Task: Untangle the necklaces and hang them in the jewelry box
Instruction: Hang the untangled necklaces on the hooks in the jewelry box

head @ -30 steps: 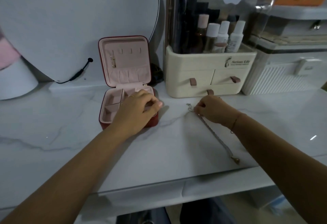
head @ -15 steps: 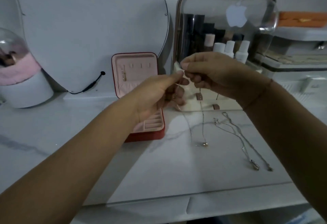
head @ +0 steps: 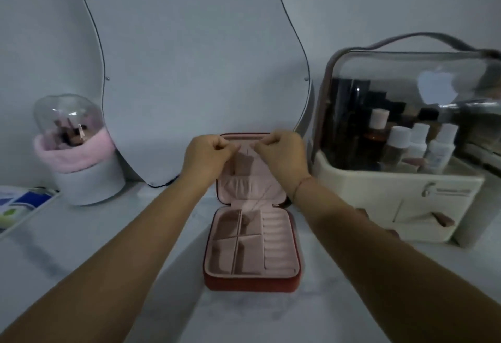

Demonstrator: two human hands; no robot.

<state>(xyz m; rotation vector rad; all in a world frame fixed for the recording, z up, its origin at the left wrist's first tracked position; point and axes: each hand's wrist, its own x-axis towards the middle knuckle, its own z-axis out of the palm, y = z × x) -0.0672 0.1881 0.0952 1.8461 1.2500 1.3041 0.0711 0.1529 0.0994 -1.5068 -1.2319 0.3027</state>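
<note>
Open surface (head: 81,247) lies left of the jewelry box (head: 252,280). On the right, the cosmetics organizer (head: 401,207) stands near the box. The mirror (head: 203,58) blocks the rear.

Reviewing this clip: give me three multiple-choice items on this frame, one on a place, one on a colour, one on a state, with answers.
1. Where are both hands?
A. at the upright lid's top edge
B. on the cosmetics organiser
C. flat on the counter

2. What colour is the lining of the red zip jewelry box?
A. black
B. pink
C. green

3. The box is:
A. zipped shut
B. upside down
C. open

Answers:
A: left hand and right hand pinch at the lid's top.
B: the red zip jewelry box shows pink compartments.
C: the lid stands upright.
</note>
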